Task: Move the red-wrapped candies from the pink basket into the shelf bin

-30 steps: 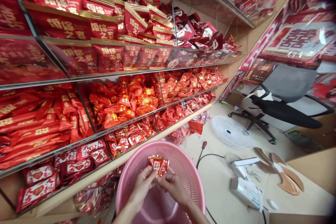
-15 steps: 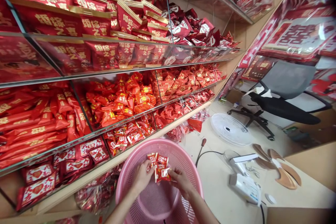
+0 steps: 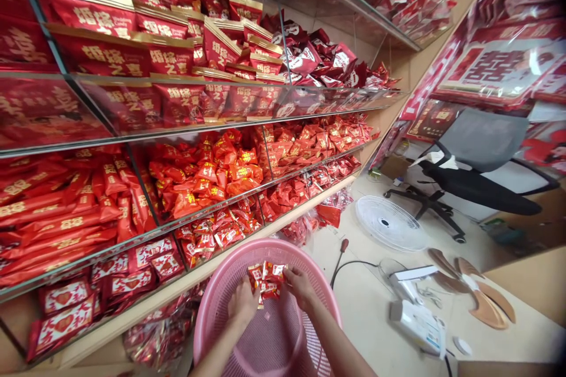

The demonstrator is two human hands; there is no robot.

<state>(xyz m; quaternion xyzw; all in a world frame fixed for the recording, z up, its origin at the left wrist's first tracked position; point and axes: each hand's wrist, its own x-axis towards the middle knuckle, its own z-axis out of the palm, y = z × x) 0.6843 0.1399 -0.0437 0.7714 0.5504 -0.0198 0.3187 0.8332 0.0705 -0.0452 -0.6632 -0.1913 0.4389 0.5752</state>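
A round pink plastic basket point(image 3: 212, 312) sits low in front of me. Both of my hands are over it and hold a small bunch of red candy packets point(image 3: 267, 280) between them. My left hand point(image 3: 242, 301) pinches the bunch from the left with its fingers closed. My right hand point(image 3: 300, 287) grips it from the right, fingers curled on the packets. The basket's mesh bottom point(image 3: 274, 341) shows below my wrists.
Glass shelves point(image 3: 186, 123) on the left are full of red candy bags and packets. On the floor to the right lie a white fan grille point(image 3: 389, 222), fan parts point(image 3: 415, 321), a cable and brown blades point(image 3: 481, 300). A black office chair point(image 3: 473, 177) stands further back.
My hands have shifted the packets a little further into the basket and regripped them. The view tilted slightly.
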